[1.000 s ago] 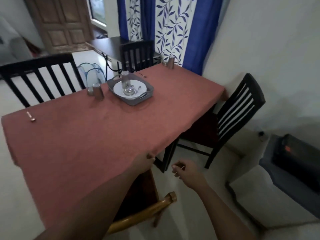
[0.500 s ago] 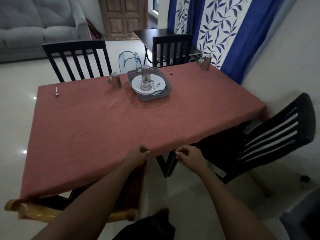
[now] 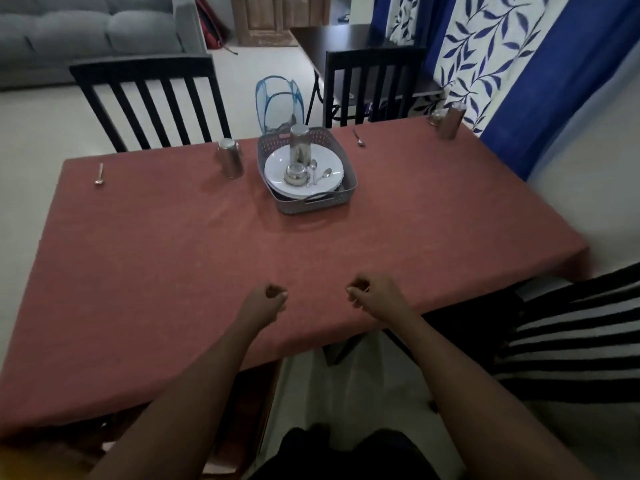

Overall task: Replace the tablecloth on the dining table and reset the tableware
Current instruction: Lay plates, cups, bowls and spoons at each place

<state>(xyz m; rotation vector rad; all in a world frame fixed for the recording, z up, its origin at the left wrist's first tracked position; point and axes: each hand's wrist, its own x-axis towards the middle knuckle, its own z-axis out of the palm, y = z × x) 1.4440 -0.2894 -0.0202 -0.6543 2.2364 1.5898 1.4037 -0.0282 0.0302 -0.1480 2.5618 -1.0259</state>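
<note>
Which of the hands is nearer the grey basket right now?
Right, narrowly. The right hand sits over the tablecloth in front of the grey basket and slightly right of it; the left hand is in front and further off to its left. Neither touches it.

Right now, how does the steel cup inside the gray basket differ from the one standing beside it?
The basket cup stands on white plates in the gray basket; the left cup stands directly on the red tablecloth. The basket cup looks taller. Both are metal and upright.
</note>
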